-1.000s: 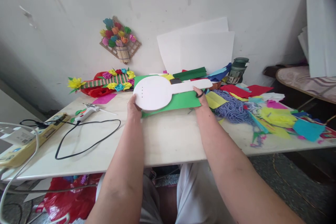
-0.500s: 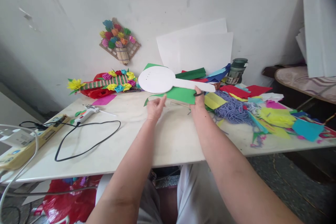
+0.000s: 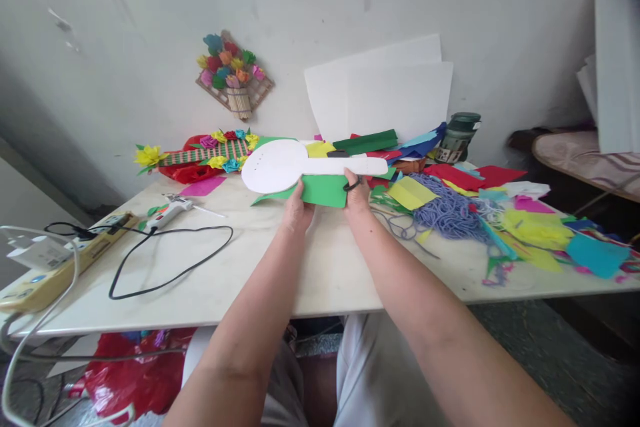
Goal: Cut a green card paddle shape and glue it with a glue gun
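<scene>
A white paddle-shaped cutout (image 3: 280,165) with a round head and a long handle lies over a green paper sheet (image 3: 320,190), both held just above the table. My left hand (image 3: 298,211) grips the green sheet and the cutout from below, near the head. My right hand (image 3: 358,193) pinches the sheet's right end, with black scissor loops around its fingers.
A glue gun (image 3: 167,210) with a black cord lies left, beside a yellow power strip (image 3: 65,260). A flower-trimmed craft (image 3: 205,153) sits at the back. Coloured paper scraps and blue yarn (image 3: 445,210) cover the table's right side. White boards (image 3: 385,90) lean on the wall.
My left hand let go of the cutout's round head, then took hold again under the green sheet. The cutout and sheet shifted left and lifted; my right hand moved left with them.
</scene>
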`<state>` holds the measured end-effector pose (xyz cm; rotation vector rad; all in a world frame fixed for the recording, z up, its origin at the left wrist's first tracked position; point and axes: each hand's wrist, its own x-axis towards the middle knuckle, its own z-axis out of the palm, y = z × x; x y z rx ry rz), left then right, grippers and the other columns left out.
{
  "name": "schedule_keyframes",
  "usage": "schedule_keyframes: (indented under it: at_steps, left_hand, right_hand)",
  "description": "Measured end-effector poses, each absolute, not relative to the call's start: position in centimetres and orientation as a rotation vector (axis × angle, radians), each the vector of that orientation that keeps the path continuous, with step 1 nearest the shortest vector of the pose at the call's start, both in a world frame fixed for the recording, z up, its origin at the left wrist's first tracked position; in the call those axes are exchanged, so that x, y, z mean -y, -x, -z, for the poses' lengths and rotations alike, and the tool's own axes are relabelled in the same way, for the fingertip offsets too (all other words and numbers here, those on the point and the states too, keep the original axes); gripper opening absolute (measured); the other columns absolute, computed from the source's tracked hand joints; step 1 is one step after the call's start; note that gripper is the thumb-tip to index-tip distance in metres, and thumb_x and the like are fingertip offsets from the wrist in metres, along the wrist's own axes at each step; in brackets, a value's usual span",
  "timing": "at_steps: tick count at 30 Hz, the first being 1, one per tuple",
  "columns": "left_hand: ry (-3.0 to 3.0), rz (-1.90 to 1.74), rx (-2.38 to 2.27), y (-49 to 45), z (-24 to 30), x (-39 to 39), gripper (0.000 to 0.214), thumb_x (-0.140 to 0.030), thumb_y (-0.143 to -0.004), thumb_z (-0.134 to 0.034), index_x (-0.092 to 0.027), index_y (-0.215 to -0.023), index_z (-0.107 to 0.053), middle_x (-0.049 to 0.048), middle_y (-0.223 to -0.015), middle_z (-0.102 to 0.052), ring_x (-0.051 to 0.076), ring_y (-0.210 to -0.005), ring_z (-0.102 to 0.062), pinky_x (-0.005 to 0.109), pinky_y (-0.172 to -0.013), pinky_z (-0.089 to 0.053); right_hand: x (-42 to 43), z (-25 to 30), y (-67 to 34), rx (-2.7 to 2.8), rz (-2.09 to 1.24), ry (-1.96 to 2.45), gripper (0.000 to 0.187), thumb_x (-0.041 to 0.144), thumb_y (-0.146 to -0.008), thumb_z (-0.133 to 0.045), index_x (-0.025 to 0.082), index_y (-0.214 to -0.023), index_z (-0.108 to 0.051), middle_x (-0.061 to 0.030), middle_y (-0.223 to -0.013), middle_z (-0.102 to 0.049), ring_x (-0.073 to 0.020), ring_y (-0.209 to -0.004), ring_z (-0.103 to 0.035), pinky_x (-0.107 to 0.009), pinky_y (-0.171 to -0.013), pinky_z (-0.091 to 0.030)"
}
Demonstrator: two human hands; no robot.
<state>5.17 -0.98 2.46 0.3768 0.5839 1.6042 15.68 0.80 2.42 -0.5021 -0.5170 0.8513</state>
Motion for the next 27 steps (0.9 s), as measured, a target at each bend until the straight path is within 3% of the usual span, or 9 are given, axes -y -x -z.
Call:
schedule_keyframes:
  at_steps: [4,7,10,20,27]
  left_hand:
    - [-0.357,-1.609,-0.530,-4.7,-2.5,0.6,0.025,-0.009,-0.077,-0.055,-0.017,-0.100,-0.060,0.0046,-0.100,-0.067,0.017,-0.097,-0.060,0.029,-0.090,-0.047]
    - [-0.362,-1.623,-0.518,-4.1,-2.5,0.3,0.024,-0.008,-0.078,-0.053,-0.018,-0.098,-0.061,0.0041,-0.098,-0.068,0.017,-0.099,-0.059,0.030,-0.090,-0.046]
    - [-0.373,-1.654,-0.506,-3.3,-2.4,0.0,0.022,-0.007,-0.079,-0.050,-0.019,-0.093,-0.062,0.0024,-0.095,-0.068,0.016,-0.102,-0.058,0.030,-0.091,-0.045]
    - [-0.406,-1.614,-0.501,-1.8,-2.1,-0.2,0.017,-0.010,-0.076,-0.056,-0.018,-0.089,-0.062,0.0031,-0.091,-0.069,0.017,-0.100,-0.059,0.031,-0.088,-0.046]
    - [-0.493,-1.652,-0.245,-1.9,-2.5,1.0,0.024,-0.029,-0.078,-0.056,-0.019,-0.100,-0.061,0.0051,-0.100,-0.067,0.021,-0.104,-0.057,0.036,-0.090,-0.045]
  right_hand:
    - [-0.8,-2.2,-15.6,0.520,-0.913,0.478,0.035,0.025,-0.060,-0.067,0.017,-0.092,-0.057,0.0012,-0.081,-0.068,-0.0127,-0.076,-0.063,-0.027,-0.073,-0.051]
    - [-0.9,-2.3,-16.5,0.481,-0.961,0.521,0.033,0.025,-0.060,-0.068,0.019,-0.089,-0.057,0.0039,-0.073,-0.067,-0.0111,-0.065,-0.063,-0.021,-0.054,-0.051]
    - [-0.8,-2.3,-17.9,0.432,-1.045,0.620,0.027,0.031,-0.064,-0.065,0.017,-0.084,-0.056,0.0030,-0.063,-0.065,-0.0110,-0.055,-0.062,-0.016,-0.038,-0.042]
    - [-0.6,-2.8,-20.3,0.363,-1.148,0.664,0.013,0.024,-0.069,-0.057,0.016,-0.079,-0.055,0.0028,-0.055,-0.063,-0.0103,-0.050,-0.062,-0.015,-0.035,-0.041]
    - [-0.7,-2.5,-18.6,0.445,-1.076,0.737,0.025,0.014,-0.060,-0.061,0.017,-0.083,-0.054,0.0024,-0.056,-0.065,-0.0118,-0.050,-0.063,-0.013,-0.030,-0.034]
